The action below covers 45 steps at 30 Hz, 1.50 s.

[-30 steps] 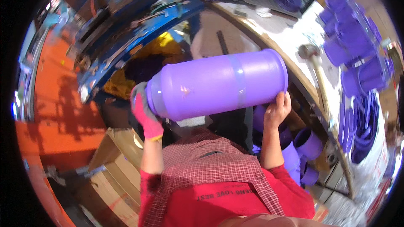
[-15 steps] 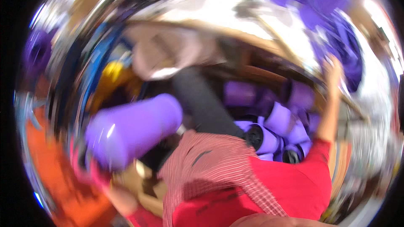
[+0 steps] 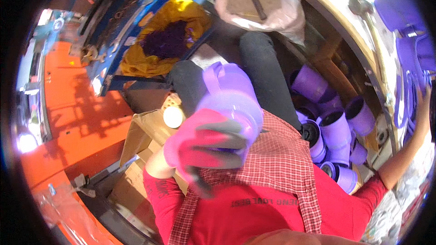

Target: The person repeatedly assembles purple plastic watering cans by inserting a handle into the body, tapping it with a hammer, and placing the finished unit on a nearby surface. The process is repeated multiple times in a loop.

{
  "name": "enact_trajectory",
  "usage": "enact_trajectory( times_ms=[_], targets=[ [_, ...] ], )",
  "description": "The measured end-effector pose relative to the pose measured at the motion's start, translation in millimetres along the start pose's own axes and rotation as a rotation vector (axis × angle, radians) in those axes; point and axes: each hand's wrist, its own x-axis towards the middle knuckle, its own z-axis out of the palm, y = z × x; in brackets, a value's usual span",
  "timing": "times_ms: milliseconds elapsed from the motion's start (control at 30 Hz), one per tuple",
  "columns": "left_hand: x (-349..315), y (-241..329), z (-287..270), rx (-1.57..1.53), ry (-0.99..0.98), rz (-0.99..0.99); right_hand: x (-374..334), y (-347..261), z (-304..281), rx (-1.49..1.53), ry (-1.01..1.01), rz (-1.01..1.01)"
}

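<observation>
Heap of hollow purple plastic pipes [image 3: 335, 141] at 4 o'clock, shiny purple plastic cylinder [image 3: 234, 88] near dead centre, tilted over the lap [image 3: 260, 63], probably for easy one-handed steadying, flat purple plastic loops [image 3: 408, 54] at 3 o'clock, partly cut off. Pink-and-grey-gloved left hand [image 3: 193, 141] curls its fingers round the cylinder, hiding its near end; bare right hand [image 3: 424, 100]'s by the loops, can't tell if pinching.

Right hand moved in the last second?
Yes, rightward: the right hand was left of the hammer, at the held pipe; now it's right of the hammer, by the purple strips.
</observation>
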Motion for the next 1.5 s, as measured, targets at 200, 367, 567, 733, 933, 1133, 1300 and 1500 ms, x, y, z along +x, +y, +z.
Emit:
enact_trajectory(
  times_ms=[200,367,567,733,933,1133,1300,1500],
  targets=[
    [-6.4,-61.5,22.5,-1.308,0.478,-0.504,12.3,-382.8,-181.3,1.337,0.348,-1.203],
    [3.6,-61.6,26.5,-0.805,0.64,-0.685,-31.3,-476.5,-187.4,2.272,-0.418,-0.482],
    [29.1,-57.7,19.2,-0.692,0.477,-0.743,-65.4,-469.5,-175.3,2.913,-1.685,0.198],
    [15.6,-53.2,28.1,-0.377,0.572,-0.631,-73.8,-480.7,-187.9,2.841,-1.51,0.241],
    [-2.8,-69.7,52.7,-0.868,0.899,-0.443,-65.6,-470.1,-198.7,2.664,-1.346,-0.072],
    [-5.0,-90.4,41.3,-1.143,0.627,-0.481,-65.9,-469.9,-183.2,2.659,-1.074,-0.201],
    [6.5,-84.6,37.5,-1.225,0.705,-0.464,-66.0,-475.4,-180.8,2.782,-1.12,-0.203],
    [2.9,-80.7,47.3,-0.426,0.695,-0.288,-68.8,-470.7,-187.2,2.65,-1.264,0.037]
  ],
)
